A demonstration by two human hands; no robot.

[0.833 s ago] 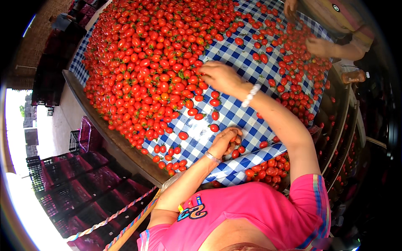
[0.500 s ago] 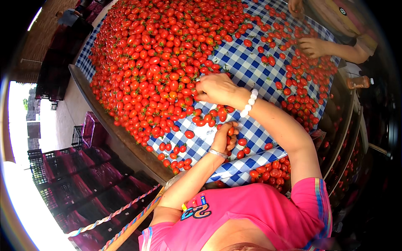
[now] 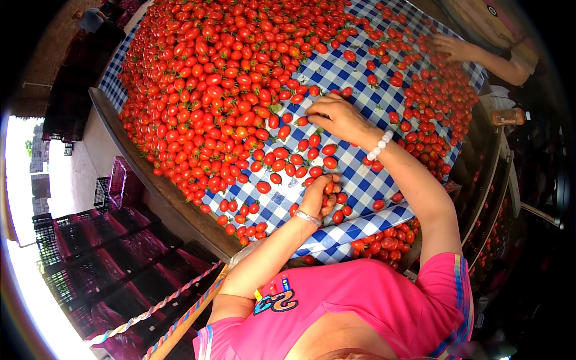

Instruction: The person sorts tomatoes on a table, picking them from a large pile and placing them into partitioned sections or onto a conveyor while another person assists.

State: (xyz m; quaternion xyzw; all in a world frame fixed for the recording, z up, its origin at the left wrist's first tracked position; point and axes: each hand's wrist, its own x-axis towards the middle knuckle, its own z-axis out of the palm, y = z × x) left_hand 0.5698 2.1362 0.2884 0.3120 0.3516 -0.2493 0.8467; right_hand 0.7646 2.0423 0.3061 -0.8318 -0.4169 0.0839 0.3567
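A large heap of red cherry tomatoes (image 3: 204,90) lies on a blue-and-white checked cloth (image 3: 354,150). My left hand (image 3: 318,197) rests low on the cloth near its front fold, fingers curled round a cherry tomato (image 3: 328,187); whatever else is in the palm is hidden. Farther off, my right hand (image 3: 343,119) hovers at the heap's right edge, palm down with bent, parted fingers. By its fingertips lies a single tomato (image 3: 302,121); nothing shows in its grasp. Between my two hands are several loose tomatoes (image 3: 296,159).
Across the table, another person's hand (image 3: 450,48) reaches over a scattered band of tomatoes (image 3: 438,102). More tomatoes (image 3: 387,243) sit below the cloth's folded front edge. Dark crates (image 3: 108,240) stand at left, beside a wooden pole (image 3: 195,309). A bottle (image 3: 509,116) lies at right.
My right hand has moved right, away from the heap, and more tomatoes lie spread on the cloth there. My left hand keeps its grip. The other person's nearer hand has shifted.
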